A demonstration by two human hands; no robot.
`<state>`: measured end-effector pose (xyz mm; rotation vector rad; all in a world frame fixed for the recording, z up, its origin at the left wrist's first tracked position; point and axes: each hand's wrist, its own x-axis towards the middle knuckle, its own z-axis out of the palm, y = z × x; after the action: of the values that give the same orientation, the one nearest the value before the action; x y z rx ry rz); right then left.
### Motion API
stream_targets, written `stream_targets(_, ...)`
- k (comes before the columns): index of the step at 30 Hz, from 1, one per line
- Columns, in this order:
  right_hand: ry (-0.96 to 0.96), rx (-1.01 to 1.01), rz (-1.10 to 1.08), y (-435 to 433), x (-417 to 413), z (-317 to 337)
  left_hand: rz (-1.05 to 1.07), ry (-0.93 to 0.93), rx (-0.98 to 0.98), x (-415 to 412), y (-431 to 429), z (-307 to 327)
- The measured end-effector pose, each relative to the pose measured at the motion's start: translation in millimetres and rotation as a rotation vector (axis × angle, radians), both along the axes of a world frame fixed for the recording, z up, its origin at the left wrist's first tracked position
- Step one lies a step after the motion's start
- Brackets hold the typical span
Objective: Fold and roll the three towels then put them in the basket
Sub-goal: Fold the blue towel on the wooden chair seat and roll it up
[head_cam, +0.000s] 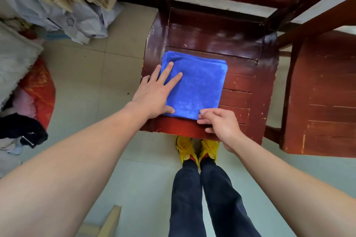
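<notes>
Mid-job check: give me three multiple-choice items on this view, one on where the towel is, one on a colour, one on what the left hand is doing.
1. Where does the folded blue cloth towel lie?
A. on the tiled floor
B. on the dark red wooden chair seat
C. in a basket

2. What colour are the person's shoes?
A. yellow
B. white
C. green

3. How does the left hand lie?
A. flat on the towel, fingers straight
B. in a fist, off the towel
C. gripping the chair's back slats

Answers: 1 B, the towel lies flat on the seat boards; 2 A, both toes under the seat edge are yellow; 3 A, its straight fingers rest on the blue cloth.
</notes>
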<state>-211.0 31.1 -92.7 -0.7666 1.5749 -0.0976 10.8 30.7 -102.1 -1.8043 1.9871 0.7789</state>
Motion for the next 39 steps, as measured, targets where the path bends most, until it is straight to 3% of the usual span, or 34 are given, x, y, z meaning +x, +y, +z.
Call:
stream_targets(5, 0.293, -0.042, 0.052, -11, -39, 3, -0.023, -0.060, 0.077, -5, -10, 16)
stream_targets(9, 0.399, -0.262, 0.116, -21, -28, 2, -0.097, -0.037, -0.200, -20, -25, 24)
stream_targets(11, 0.398, -0.264, 0.168, -20, -9, -3, -0.128, 0.021, -0.175, -30, -31, 21)
stream_targets(14, 0.415, -0.182, 0.257, -15, 4, -14, 0.021, 0.135, 0.038, -40, -33, 15)
stream_targets(17, 0.285, -0.082, 0.115, -32, -15, -18, 0.154, 0.241, 0.057, -47, -36, 10)
stream_targets(20, 0.271, -0.064, 0.067, -61, -48, -10, 0.285, 0.372, 0.032, -61, -47, 12)
stream_targets(24, 0.263, -0.072, 0.048, -96, -85, 1, 0.587, 0.448, 0.119, -75, -78, 6)
stream_targets(26, 0.244, -0.100, 0.072, -103, -90, 0, 0.640, 0.403, 0.103, -78, -93, 2)
stream_targets(28, 0.254, -0.147, 0.126, -103, -89, -1, 0.596, 0.338, -0.011, -85, -103, 1)
stream_targets(31, 0.409, -0.243, 0.387, -93, -84, 0, 0.439, 0.281, -0.103, -93, -112, 1)
stream_targets(35, 0.552, -0.374, 0.605, -82, -81, 0, 0.049, 0.053, -0.174, -91, -121, 1)
stream_targets(39, 0.622, -0.714, 0.760, -78, -77, 14, -0.382, -0.040, -0.371, -94, -136, 15)
